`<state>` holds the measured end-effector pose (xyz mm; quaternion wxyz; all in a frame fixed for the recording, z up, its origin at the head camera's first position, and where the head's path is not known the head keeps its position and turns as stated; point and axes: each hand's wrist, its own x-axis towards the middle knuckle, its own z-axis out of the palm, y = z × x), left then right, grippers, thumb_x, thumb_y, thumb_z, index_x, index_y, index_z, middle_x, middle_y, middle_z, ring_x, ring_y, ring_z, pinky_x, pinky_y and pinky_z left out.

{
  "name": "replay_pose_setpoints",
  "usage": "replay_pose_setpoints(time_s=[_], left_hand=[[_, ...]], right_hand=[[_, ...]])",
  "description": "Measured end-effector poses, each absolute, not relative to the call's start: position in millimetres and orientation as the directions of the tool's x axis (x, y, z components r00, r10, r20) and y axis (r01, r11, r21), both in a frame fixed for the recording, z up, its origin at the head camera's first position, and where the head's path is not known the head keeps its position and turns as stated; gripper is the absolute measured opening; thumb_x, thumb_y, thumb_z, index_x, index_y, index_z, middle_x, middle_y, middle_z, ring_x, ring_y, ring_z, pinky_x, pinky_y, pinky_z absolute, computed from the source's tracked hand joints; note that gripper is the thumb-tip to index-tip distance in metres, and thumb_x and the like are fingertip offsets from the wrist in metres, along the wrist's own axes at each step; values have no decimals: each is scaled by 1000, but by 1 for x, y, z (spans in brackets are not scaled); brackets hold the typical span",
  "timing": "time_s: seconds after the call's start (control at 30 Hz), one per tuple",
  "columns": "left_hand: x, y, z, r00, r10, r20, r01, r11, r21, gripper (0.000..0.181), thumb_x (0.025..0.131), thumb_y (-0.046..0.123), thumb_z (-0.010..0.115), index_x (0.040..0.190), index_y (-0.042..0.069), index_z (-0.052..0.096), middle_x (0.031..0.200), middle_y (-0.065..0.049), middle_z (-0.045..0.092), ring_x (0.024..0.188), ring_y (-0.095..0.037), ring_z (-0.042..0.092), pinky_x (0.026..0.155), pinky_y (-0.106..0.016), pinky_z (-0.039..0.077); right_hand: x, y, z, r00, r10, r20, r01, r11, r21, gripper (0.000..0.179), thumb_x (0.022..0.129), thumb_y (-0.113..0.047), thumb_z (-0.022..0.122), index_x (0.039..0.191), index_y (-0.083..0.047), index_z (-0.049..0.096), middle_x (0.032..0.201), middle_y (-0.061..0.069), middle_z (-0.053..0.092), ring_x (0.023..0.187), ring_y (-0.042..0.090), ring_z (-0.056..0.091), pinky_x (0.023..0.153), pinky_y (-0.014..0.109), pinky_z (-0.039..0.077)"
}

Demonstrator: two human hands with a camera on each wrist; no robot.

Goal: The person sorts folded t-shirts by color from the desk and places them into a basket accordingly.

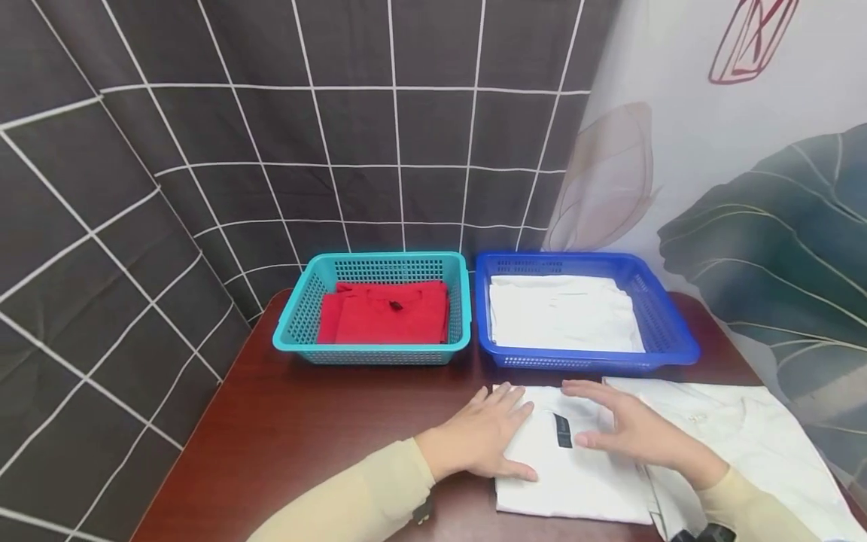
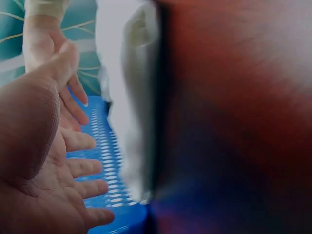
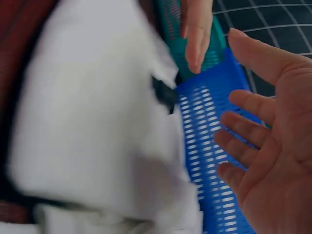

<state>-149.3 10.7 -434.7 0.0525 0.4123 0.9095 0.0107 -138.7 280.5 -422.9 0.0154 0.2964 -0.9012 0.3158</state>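
A white shirt (image 1: 576, 489), folded into a rectangle, lies on the table with a dark neck label (image 1: 563, 431) facing up. At its left edge is my left hand (image 1: 481, 436), fingers spread and straight, palm toward the cloth. Over the shirt's right part hovers my right hand (image 1: 630, 429), thumb and fingers parted with nothing between them. The right wrist view shows that palm beside the blurred white cloth (image 3: 92, 112), fingers relaxed. A second white garment (image 1: 752, 444) lies spread out to the right, partly beneath the right forearm.
Behind the shirt stands a blue basket (image 1: 582, 360) holding folded white clothes (image 1: 562, 312). Left of it, a teal basket (image 1: 372, 354) holds folded red clothes (image 1: 393, 320). A dark gridded curtain (image 1: 352, 128) hangs behind the brown table (image 1: 305, 429).
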Motion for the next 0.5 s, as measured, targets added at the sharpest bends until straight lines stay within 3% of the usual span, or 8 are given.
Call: replay_pose_setpoints(time_s=[0.1,0.17,0.27,0.5], left_hand=[[-145,13,-447,-643,755,-125,753,654,73,104,71,89,39,153,27,25,160,-3,15,145,-27,16,110,-54,25],[-144,12,-452,-638,756,-149,754,652,81,104,70,89,40,154,30,22,160,-2,13,146,-27,14,110,-55,26],[-143,10,-457,-638,750,-176,748,657,92,103,69,88,42,154,33,20,160,0,13,146,-26,11,109,-56,26],[-144,4,-457,-647,738,-194,731,672,119,103,69,88,44,154,34,20,161,2,11,147,-22,5,110,-57,24]], right_hand=[[-132,280,-441,-817,-543,195,-563,676,-476,76,73,-47,79,134,-8,55,141,19,48,127,43,43,102,56,33],[-129,279,-451,-811,-563,159,-567,688,-453,85,71,-54,78,138,-8,52,145,24,41,129,49,38,95,70,28],[-126,276,-462,-804,-586,106,-565,695,-444,96,69,-62,75,143,-9,46,148,26,34,132,53,30,93,77,22],[-126,269,-468,-793,-601,98,-584,705,-403,103,68,-66,73,147,-11,39,150,27,29,132,55,27,91,79,21]])
